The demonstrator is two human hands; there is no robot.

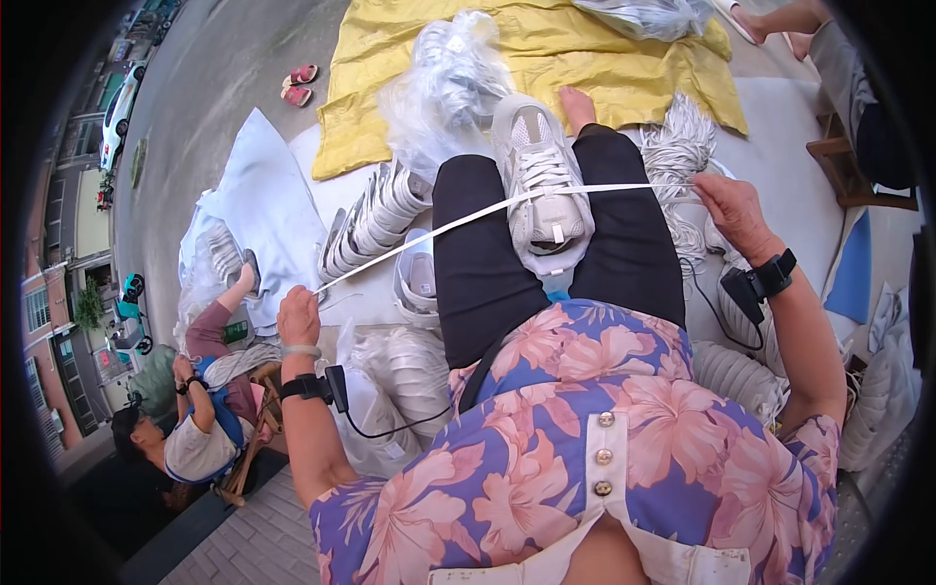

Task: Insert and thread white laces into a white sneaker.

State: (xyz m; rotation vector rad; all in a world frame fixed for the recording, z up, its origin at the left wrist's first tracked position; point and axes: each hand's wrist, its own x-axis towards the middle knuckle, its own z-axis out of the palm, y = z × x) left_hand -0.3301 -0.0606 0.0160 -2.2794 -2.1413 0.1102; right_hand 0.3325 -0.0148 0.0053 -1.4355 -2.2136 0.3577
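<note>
Between my knees rests a grey-white sneaker, its toe pointing away from me and part of its front laced. A white shoelace stretches across above it from one hand to the other. My left hand pinches one end, out to the left of my thigh. On the right, raised past my other knee, my right hand pinches the other end between thumb and fingers. Beside my right knee lies a thick bundle of white laces.
Nested rows of grey shoes stand left of my leg, with more bagged shoes nearer me. Clear plastic bags lie on a yellow sheet ahead. A seated co-worker is at the left; another person's legs show far right.
</note>
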